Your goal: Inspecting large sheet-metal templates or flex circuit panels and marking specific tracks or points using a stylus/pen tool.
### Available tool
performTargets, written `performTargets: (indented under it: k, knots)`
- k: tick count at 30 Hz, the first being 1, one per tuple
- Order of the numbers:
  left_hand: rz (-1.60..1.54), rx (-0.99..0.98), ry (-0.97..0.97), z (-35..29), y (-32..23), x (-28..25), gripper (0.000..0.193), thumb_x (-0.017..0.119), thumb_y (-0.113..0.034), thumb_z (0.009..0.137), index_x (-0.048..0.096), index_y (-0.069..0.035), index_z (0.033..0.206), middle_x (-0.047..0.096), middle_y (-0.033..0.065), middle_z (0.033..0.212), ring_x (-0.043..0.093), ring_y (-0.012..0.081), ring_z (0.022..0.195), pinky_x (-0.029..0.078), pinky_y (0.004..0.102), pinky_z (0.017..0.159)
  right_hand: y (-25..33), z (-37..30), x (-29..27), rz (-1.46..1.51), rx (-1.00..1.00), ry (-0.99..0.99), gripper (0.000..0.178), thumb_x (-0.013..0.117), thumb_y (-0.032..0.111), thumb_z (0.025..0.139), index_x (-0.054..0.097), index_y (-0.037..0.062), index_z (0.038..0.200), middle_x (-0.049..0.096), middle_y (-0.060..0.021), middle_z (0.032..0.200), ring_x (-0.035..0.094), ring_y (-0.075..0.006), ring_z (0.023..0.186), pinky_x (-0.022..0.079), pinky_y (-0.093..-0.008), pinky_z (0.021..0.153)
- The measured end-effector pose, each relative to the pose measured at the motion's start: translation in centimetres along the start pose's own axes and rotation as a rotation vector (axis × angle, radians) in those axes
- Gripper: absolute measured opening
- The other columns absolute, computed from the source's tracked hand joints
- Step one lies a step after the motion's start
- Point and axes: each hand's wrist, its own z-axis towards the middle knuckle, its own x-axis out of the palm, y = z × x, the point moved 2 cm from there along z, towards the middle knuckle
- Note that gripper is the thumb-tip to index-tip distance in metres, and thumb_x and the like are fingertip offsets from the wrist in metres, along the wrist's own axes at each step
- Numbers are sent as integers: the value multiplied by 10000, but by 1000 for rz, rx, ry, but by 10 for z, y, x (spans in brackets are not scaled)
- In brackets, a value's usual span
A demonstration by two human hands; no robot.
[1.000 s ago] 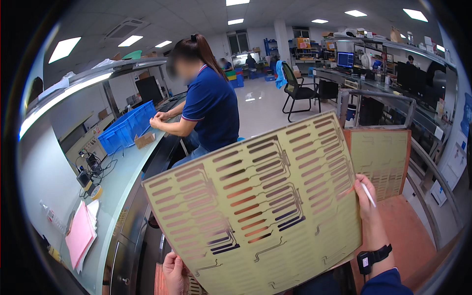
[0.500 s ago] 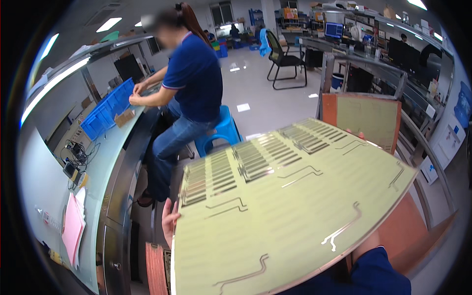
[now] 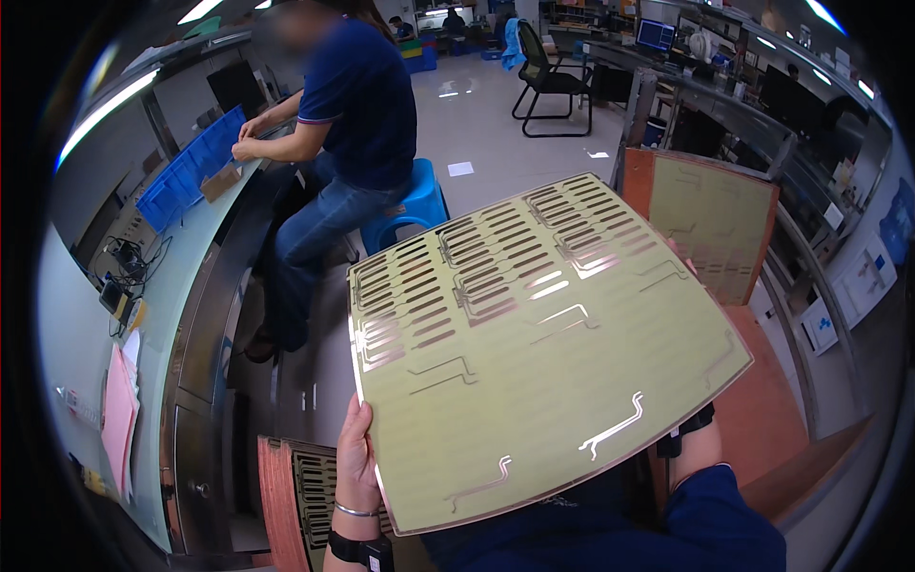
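A large thin circuit board panel (image 3: 534, 400), pale yellow-green with shiny metal traces, is held up tilted in front of me. Rows of finger-shaped traces run along its far side. My left hand (image 3: 355, 453) grips the left edge, its thumb along the rim and its other fingers hidden beneath. My right hand (image 3: 681, 254) holds the right edge from below; only its fingertips show past the rim, while the wrist emerges under the near right corner. Below my left hand stands a stack of similar panels (image 3: 315, 496) with copper-coloured edges.
Another panel (image 3: 710, 214) with a copper border leans by a metal rack (image 3: 634, 129) at right. Brown-orange sheets (image 3: 762, 381) lie below it. A co-worker (image 3: 357, 105) sits on a blue stool (image 3: 424, 195) at the left bench (image 3: 152, 334). Farther back is a black chair (image 3: 553, 81).
The panel has come lower and nearer, its face turned more toward me. My left hand and wrist now show more fully. The whole view has shifted slightly.
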Motion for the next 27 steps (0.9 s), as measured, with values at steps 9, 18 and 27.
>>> performTargets:
  k: [9, 18, 27]
  knots:
    - [-35, 214, -78, -1, 9, 9, 398, 431, -135, 1004, 370, -49, 1388, 493, 133, 1349, 531, 240, 1207, 484, 388, 1001, -19, -7, 1, 192, 221, -78, 548, 382, 469, 1000, 452, 67, 1367, 487, -90, 1395, 465, -244, 1275, 386, -383, 1065]
    - [-92, 396, -20, 7, 18, 32, 404, 412, -124, 1008, 358, -85, 1407, 474, 125, 1377, 528, 239, 1209, 469, 396, 1020, -98, -124, 37, 157, 415, 613, 592, 608, 281, 925, 360, 60, 1415, 488, -108, 1372, 462, -310, 1270, 380, -493, 1066]
    - [484, 175, 121, 3, -18, 106, 545, 552, -223, 958, 326, -40, 1420, 508, 126, 1304, 575, 205, 1111, 525, 348, 893, 8, -89, 59, 127, -10, 396, 527, 521, 98, 881, 369, -28, 1369, 519, -182, 1298, 549, -324, 1170, 466, -465, 987]
